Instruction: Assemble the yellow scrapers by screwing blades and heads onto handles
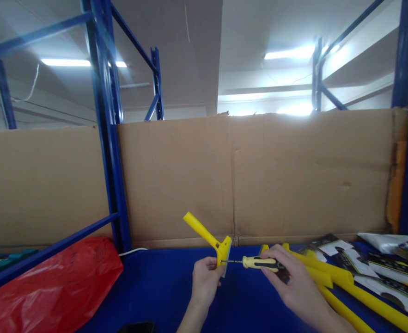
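My left hand [205,283] is closed around the lower end of a yellow scraper's head, holding it above the blue surface. The yellow scraper [204,230] has its tubular handle tilted up to the left, and a pale blade edge runs along the right side of its head. In my right hand [290,280] is a screwdriver [259,262] with a cream and black handle, held level. Its thin metal shaft points left, and the tip meets the scraper's head close to my left fingers. Whether the tip sits in a screw is too small to tell.
Several yellow tubular handles [380,307] lie at the right, beside black-and-white packages [356,263]. A red plastic bag [58,286] rests at the left near a blue rack post [108,185]. Cardboard [176,180] stands upright behind the blue work surface [155,282]. A dark object [137,327] shows at the bottom edge.
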Action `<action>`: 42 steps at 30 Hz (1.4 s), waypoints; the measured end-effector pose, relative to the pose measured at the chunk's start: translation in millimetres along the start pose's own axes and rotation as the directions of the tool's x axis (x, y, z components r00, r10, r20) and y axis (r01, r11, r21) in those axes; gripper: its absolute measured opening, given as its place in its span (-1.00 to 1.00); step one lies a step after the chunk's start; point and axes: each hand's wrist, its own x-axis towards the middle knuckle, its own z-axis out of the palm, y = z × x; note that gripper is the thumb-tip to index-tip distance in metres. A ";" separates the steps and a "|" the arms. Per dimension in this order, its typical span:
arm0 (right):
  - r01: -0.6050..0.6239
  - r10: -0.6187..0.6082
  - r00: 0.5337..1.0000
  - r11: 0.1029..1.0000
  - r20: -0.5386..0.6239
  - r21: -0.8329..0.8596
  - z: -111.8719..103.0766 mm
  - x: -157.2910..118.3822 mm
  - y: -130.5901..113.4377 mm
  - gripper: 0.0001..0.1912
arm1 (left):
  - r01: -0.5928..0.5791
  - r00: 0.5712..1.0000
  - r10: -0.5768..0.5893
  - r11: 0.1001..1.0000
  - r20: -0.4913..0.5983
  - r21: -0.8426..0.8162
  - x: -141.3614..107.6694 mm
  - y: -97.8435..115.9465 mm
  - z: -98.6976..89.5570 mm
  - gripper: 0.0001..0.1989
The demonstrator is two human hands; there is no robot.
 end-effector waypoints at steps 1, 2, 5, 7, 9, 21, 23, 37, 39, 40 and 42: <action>-0.003 0.003 1.000 1.000 0.015 0.001 -0.6 0.1 -1.3 -0.91 | 0.000 1.000 0.000 1.000 -0.002 0.003 -0.1 0.0 0.0 -0.92; -0.009 0.008 1.000 1.000 0.027 0.003 -1.2 0.1 -2.5 -0.91 | 0.000 1.000 0.000 1.000 -0.002 0.006 -0.2 0.1 0.1 -0.93; -0.021 0.020 0.999 1.000 0.041 0.013 -2.5 0.2 -5.1 -0.91 | -0.005 1.000 0.005 1.000 0.002 0.008 -0.3 0.7 0.3 -0.95; -0.023 0.022 0.999 1.000 0.039 0.018 -3.2 0.4 -6.1 -0.90 | -0.007 1.000 0.007 1.000 0.005 0.011 -0.2 0.7 0.3 -0.95; -0.019 0.019 0.999 1.000 0.037 0.016 -3.4 0.7 -7.0 -0.90 | -0.009 1.000 0.009 1.000 0.008 0.016 0.3 -0.2 0.4 -0.95; -0.161 0.171 0.981 0.981 0.095 -0.107 6.9 -9.3 1.4 -0.58 | -0.033 0.999 0.038 0.993 -0.038 0.110 4.7 -12.7 -1.8 -0.94; -0.131 0.136 0.985 0.990 0.107 -0.058 7.5 -11.8 1.8 -0.51 | -0.031 0.998 0.038 0.991 -0.052 0.127 5.0 -12.4 -3.5 -0.95; -0.259 0.262 0.961 0.965 0.091 -0.041 10.5 -7.2 -4.3 -0.57 | -0.102 0.990 0.124 0.959 -0.067 0.264 9.1 -19.3 -6.0 -0.94; -0.239 0.238 0.970 0.971 0.056 0.012 9.3 -7.3 -4.9 -0.57 | -0.103 0.990 0.127 0.954 -0.068 0.282 7.6 -19.0 -4.8 -0.93; -0.224 0.222 0.974 0.974 0.049 0.044 8.6 -7.3 -4.7 -0.55 | -0.104 0.989 0.128 0.952 -0.068 0.287 6.8 -18.8 -4.4 -0.94; -0.204 0.201 0.979 0.975 0.039 0.090 7.6 -6.6 -3.4 -0.54 | -0.102 0.989 0.127 0.951 -0.069 0.292 5.7 -18.1 -4.1 -0.94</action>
